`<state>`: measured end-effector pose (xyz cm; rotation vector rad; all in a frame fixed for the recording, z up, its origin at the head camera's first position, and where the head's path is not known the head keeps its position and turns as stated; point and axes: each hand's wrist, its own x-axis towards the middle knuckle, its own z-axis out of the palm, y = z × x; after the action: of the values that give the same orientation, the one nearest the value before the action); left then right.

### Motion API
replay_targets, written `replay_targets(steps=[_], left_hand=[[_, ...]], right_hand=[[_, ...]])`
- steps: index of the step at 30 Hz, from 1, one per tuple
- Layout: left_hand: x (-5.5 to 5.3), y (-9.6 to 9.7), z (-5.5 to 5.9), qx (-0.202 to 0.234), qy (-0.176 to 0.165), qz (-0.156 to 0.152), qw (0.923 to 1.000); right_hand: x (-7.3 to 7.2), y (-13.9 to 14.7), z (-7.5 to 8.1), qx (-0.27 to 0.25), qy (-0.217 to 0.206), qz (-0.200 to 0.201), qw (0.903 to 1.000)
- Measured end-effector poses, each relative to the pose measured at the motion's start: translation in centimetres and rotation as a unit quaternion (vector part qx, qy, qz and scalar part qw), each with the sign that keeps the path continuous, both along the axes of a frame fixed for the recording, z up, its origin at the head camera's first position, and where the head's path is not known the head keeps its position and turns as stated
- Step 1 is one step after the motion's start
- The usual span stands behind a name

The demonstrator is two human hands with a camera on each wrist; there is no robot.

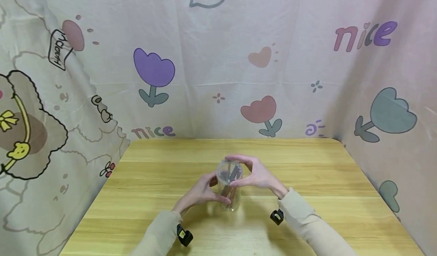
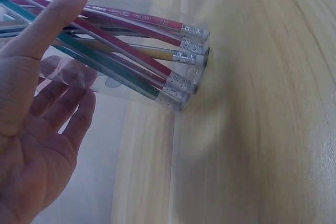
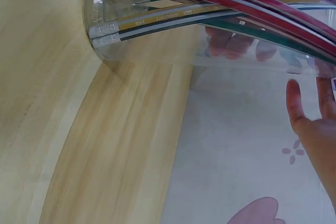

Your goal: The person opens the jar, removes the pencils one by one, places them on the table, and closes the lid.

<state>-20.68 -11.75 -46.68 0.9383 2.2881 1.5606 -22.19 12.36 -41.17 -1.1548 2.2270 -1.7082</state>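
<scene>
A clear plastic jar [image 1: 233,207] stands upright on the table, its round transparent lid [image 1: 224,168] at the top. My left hand [image 1: 201,190] grips the jar's body from the left, thumb in front and the other fingers behind. From the right, my right hand [image 1: 259,173] holds the lid's rim between thumb and fingers. Inside are several pencils [image 2: 136,53] in red, green, yellow and dark colours. Their eraser ends point down at the jar's base, as both wrist views show. Through the jar wall, fingertips [image 3: 231,43] show in the right wrist view.
The light wooden table [image 1: 153,172] has its back edge against a hanging printed cloth [image 1: 211,112], which also covers both sides. A black wrist device [image 1: 184,236] sits by the left cuff, and another wrist device [image 1: 277,217] by the right.
</scene>
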Motion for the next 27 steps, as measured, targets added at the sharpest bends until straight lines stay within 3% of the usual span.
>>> replay_targets(steps=[6, 10, 13, 16, 19, 27], left_hand=[[0.0, 0.0, -0.1, 0.001, 0.005, 0.002, 1.0000], [0.0, 0.1, -0.3, 0.006, 0.018, -0.001, 0.9998], [-0.1, 0.1, -0.4, 0.014, 0.026, -0.002, 0.9996], [-0.1, 0.2, -0.4, 0.020, 0.028, -0.006, 0.9994], [-0.1, 0.3, -0.4, 0.023, 0.028, -0.013, 0.9992], [0.0, 0.1, -0.3, 0.007, 0.018, -0.006, 0.9998]], right_hand=[[-0.3, 0.2, -0.1, -0.002, -0.024, 0.036, 0.9991], [0.7, 0.0, 0.0, 0.043, 0.028, -0.025, 0.9984], [1.5, -0.5, 0.2, 0.071, 0.076, -0.089, 0.9906], [1.8, -0.8, 0.3, 0.068, 0.100, -0.120, 0.9853], [2.0, -0.9, 0.2, 0.053, 0.094, -0.127, 0.9861], [1.8, -0.2, 0.0, 0.046, 0.025, -0.096, 0.9940]])
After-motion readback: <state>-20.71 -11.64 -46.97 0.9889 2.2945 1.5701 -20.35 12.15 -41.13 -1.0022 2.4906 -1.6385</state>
